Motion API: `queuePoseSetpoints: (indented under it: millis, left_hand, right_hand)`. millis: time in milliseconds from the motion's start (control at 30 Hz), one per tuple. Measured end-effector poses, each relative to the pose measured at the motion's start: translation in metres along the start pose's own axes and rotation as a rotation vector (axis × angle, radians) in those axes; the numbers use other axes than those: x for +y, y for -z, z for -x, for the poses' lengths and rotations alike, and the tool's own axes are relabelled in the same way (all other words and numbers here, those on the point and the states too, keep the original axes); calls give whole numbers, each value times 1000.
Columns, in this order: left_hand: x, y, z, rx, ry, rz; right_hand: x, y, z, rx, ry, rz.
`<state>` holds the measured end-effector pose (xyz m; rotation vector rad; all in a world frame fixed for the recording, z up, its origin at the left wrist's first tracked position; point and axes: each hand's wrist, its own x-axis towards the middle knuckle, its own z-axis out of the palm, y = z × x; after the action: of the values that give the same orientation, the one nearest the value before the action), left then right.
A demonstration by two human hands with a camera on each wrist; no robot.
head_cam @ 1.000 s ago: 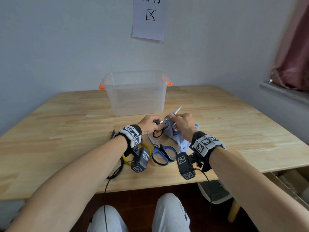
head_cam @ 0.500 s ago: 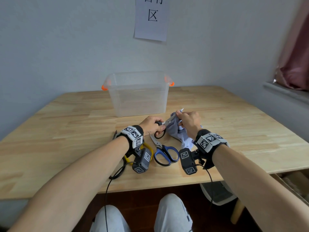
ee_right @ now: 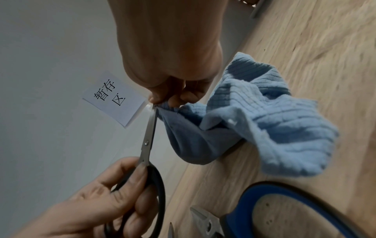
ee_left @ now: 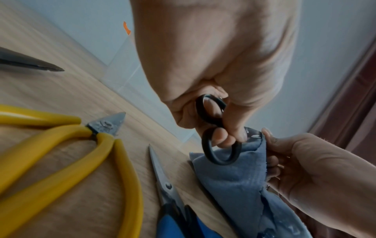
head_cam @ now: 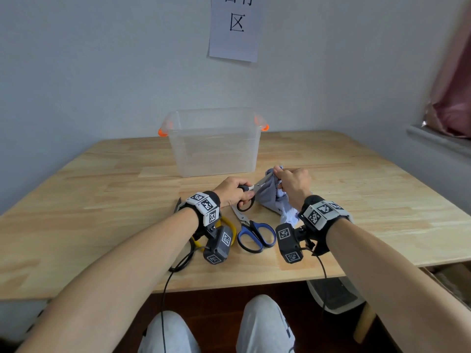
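Scissors (ee_right: 148, 136) tip at sock (ee_right: 264, 128), right-wrist view

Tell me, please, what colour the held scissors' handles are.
Black handles, clearest in the left wrist view.

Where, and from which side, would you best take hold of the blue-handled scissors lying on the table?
Take the blue-handled scissors by the handle loops, from above on the near side. They lie flat on the table, loops toward the person, closed blades pointing away toward the left hand, so the loops are probably the free, blunt end.
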<state>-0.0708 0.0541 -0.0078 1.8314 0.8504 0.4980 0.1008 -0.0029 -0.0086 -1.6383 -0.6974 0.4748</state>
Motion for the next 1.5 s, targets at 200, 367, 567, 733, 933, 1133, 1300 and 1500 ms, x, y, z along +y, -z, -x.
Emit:
queuePoseSetpoints:
  millis: [200,367,567,733,933,1133,1300,1500]
  left_hand:
    - [-2,2,4,21,32,24]
    - [-1,5,4,42,44,27]
    - [-7,7,5,121,65,117]
    - [-6,7,3,146,44,141]
    - [-2,3,-1,142,14,108]
    - [-2,-2,-5,139,-6,57]
    - [-2,-6,-9,164,-26,-84]
    - [-6,-9,-10,137,-34,-157]
  right_hand:
    - [1,1,-2,10,-20,-13]
    - [4,0,-3,18,-56,-58]
    - [10,7,-11,69,-110,-105]
    - [13,8,-8,-135,-103,83]
    - [11,7,2,-238,-94,72]
    - [5,4,9,-233,41,161]
    - [0,3,17,-312,60,182]
    - [-5,5,18,-268,23,93]
